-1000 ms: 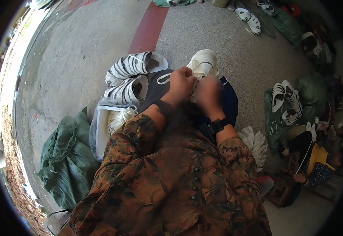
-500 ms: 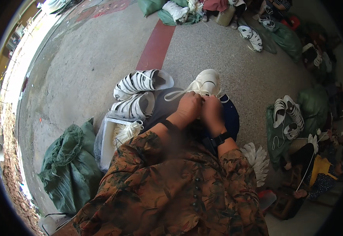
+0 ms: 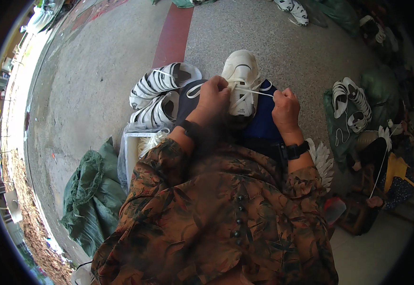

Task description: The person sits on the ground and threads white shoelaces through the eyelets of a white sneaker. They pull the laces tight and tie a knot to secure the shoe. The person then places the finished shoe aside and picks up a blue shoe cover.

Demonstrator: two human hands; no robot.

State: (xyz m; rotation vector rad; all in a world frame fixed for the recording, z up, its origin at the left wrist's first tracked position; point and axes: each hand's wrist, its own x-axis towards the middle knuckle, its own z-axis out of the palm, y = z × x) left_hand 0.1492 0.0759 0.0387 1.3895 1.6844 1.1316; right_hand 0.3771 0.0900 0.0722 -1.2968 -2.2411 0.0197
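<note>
A white sneaker point(image 3: 241, 69) rests on my lap, its toe pointing away from me. Over its laced front, a pale shoelace point(image 3: 259, 92) runs taut toward the right. My right hand point(image 3: 286, 110) pinches that lace, standing off beside the shoe above dark blue cloth. Close against the shoe's left side, my left hand point(image 3: 213, 97) is closed on lace at the knot area, and a loose loop of lace point(image 3: 194, 91) sticks out to its left. The left fingertips are partly hidden by the hand itself.
Stacked white-and-black shoes point(image 3: 155, 88) lie to my left, above an open box point(image 3: 133, 147) of white laces. A green sack point(image 3: 95, 194) stands nearer. Bundled white laces point(image 3: 321, 164) hang at my right. Farther right are more shoes point(image 3: 357, 107) on green sacking and a seated person point(image 3: 382, 166).
My hands were together over the shoe; now they are apart, the right drawn out to the right with the lace stretched tight. The view has shifted, and more of the shoe shows.
</note>
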